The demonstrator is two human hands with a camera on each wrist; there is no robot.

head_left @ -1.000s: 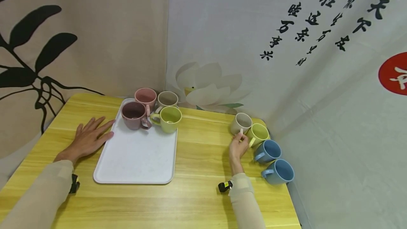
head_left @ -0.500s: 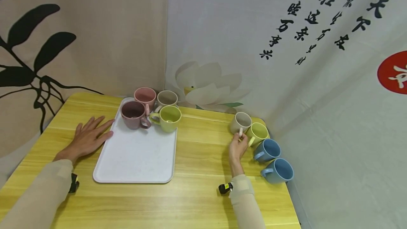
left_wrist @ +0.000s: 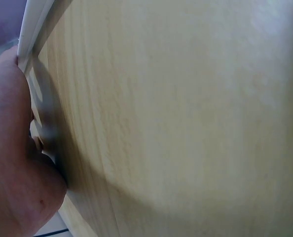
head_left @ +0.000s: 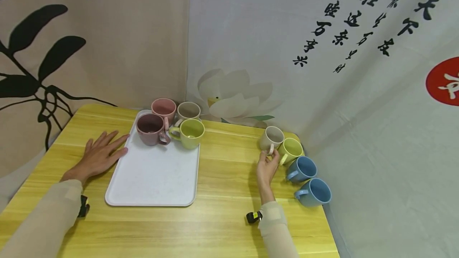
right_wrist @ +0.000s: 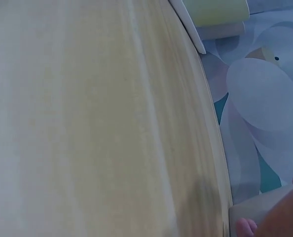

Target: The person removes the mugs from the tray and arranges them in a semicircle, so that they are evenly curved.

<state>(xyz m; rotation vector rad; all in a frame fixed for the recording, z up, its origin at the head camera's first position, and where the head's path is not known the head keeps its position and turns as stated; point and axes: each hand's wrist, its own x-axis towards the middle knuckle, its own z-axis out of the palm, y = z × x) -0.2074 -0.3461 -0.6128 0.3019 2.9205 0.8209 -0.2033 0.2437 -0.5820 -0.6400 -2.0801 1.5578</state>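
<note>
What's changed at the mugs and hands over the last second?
The right hand eased slightly toward the person, its fingers spreading apart at the handle of the right-side beige mug; whether they still touch it is unclear. That mug, the other mugs, the tray and the left hand at its edge stayed put.

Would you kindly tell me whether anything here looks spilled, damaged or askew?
Nothing stands out: the beige mug at the right hand and seven other mugs appear upright, and no spill or breakage shows on tray or table.
</note>
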